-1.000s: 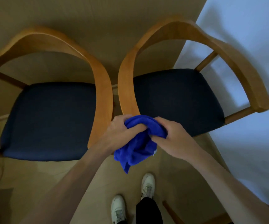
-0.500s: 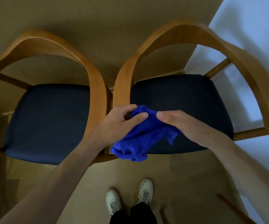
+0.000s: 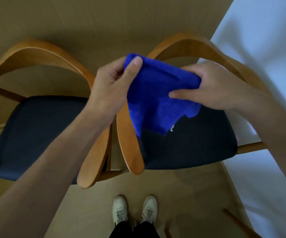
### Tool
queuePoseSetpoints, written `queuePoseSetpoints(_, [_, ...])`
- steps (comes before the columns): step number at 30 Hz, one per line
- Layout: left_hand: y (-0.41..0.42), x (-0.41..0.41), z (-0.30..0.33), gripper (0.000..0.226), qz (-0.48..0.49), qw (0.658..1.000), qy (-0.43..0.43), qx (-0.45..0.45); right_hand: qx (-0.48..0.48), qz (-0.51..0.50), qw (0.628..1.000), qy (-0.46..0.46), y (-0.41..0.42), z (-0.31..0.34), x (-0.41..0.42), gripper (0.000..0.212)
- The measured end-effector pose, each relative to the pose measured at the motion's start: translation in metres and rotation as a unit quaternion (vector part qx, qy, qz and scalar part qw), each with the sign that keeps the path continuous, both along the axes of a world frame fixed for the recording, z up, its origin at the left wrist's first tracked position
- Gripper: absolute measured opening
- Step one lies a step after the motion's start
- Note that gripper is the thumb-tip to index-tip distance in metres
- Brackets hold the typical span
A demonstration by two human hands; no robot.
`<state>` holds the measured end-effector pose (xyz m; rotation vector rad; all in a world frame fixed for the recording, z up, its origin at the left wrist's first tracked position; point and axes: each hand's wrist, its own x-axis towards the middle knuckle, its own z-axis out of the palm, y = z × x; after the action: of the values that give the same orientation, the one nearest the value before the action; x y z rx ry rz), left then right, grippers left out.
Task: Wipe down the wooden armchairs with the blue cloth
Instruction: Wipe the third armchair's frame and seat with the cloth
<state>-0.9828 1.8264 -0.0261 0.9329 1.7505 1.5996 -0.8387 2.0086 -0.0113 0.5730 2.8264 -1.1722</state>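
Blue cloth [image 3: 156, 93] gripped by both hands

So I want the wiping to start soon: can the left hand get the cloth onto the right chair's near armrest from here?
Probably yes. The left hand holds the blue cloth above that armrest, with nothing visible between them, though the right hand also grips it.

Part of the right armchair [image 3: 187, 148] is being hidden by the blue cloth [image 3: 156, 100] and the right hand [image 3: 212, 86]. The left armchair [image 3: 36, 127] is being cut off at the left edge. Both forearms are being cropped by the frame.
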Motion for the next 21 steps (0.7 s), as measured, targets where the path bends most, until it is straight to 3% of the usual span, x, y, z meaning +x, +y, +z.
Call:
queuePoseSetpoints(5, [0.007, -0.033, 0.038, 0.029, 0.034, 0.998, 0.008, 0.050, 0.072, -0.096, 0.977, 0.175, -0.013, 0.032, -0.023, 0.012])
queuePoseSetpoints(8, [-0.008, -0.040, 0.035, 0.028, 0.024, 0.998, 0.024, 0.050, 0.077, -0.112, 0.970, 0.204, -0.036, 0.031, -0.027, 0.011])
queuePoseSetpoints(10, [-0.028, -0.039, 0.018, 0.026, 0.030, 0.999, 0.031, 0.006, 0.061, -0.074, 0.982, 0.162, -0.061, 0.012, -0.023, 0.013])
queuePoseSetpoints(15, [-0.104, -0.026, -0.051, 0.032, 0.044, 0.984, 0.030, -0.171, -0.107, -0.008, 0.994, -0.005, -0.147, -0.076, -0.005, 0.022])
queuePoseSetpoints(18, [-0.155, -0.013, -0.085, 0.049, 0.046, 0.966, 0.032, -0.254, -0.203, 0.037, 0.978, -0.041, -0.191, -0.115, 0.012, 0.030])
queuePoseSetpoints(21, [-0.181, -0.005, -0.100, 0.057, 0.058, 0.957, -0.009, -0.284, -0.237, 0.062, 0.968, -0.054, -0.209, -0.129, 0.022, 0.029])
